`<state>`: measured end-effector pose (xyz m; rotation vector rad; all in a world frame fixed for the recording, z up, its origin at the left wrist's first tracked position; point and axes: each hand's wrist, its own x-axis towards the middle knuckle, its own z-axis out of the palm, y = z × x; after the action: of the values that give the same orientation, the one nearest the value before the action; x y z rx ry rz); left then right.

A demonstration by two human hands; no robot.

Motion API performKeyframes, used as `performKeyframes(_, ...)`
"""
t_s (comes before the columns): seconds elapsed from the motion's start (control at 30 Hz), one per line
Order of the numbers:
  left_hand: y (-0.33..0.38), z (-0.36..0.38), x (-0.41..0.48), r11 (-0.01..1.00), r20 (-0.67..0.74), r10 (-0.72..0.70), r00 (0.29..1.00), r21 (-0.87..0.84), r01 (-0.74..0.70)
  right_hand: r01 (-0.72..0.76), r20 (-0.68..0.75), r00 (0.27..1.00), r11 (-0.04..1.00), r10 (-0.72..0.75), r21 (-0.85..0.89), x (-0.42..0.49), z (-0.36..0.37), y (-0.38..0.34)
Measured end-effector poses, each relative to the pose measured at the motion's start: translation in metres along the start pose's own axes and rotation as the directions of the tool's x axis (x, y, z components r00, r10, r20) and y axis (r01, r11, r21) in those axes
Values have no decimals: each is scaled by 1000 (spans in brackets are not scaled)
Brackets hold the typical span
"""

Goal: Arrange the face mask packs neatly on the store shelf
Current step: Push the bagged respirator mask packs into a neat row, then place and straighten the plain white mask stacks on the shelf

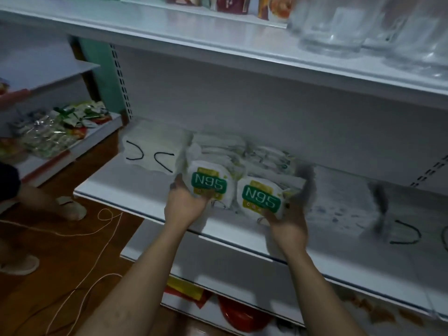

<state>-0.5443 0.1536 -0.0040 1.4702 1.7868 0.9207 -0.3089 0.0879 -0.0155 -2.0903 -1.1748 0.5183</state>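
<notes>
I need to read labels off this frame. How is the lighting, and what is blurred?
Head view: dim, flat light. The left N95 pack and right N95 pack, gripped by the left hand and right hand, read clearly. Head view again: glass jars and the patterned masks smear with motion blur.

- Our left hand (186, 204) and right hand (288, 225) are bare.
- Behind each grip, our left forearm (145, 275) and right forearm (322, 287) are bare and slender, uncovered as far as we can see.

Blurred beyond telling: glass jars (339, 27) far right. Cut by right edge: mask stack (400, 221). Too small to read: print under N95 on packs (209, 184).
</notes>
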Motion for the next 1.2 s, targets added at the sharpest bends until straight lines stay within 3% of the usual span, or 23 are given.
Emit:
performKeyframes(0.13, 4, 14, 25, 999, 111, -2, 994, 38, -2, -50, -21, 999, 999, 50, -6, 17, 6, -7)
performKeyframes(0.4, 3, 25, 40, 998, 103, -35, 994, 52, 29, -90, -110, 990, 996, 90, 6, 15, 17, -12)
performKeyframes(0.57, 1, 18, 25, 999, 7, 23, 1000, -36, -23, -81, -171, 981, 994, 93, 76, -4, 16, -11)
performKeyframes(0.73, 18, 11, -19, 972, -133, 233, 963, 11, -234, -41, -262, 963, 992, 72, 121, -33, -2, -1)
performKeyframes(0.87, 46, 37, -75, 943, -38, 331, 943, 0, -332, -33, -301, 951, 993, 67, 116, -63, -31, 27)
performKeyframes(1.0, 74, 93, -128, 793, 257, 577, 775, 51, -607, -3, -273, 962, 999, 16, 46, -66, -72, 69)
performKeyframes(1.07, 85, 122, -147, 777, 365, 564, 741, 69, -626, -10, -262, 965, 999, 22, 46, -63, -99, 92)
performKeyframes(1.2, 106, 172, -177, 779, 471, 462, 752, 191, -598, -35, -276, 959, 996, 58, 85, -62, -156, 150)
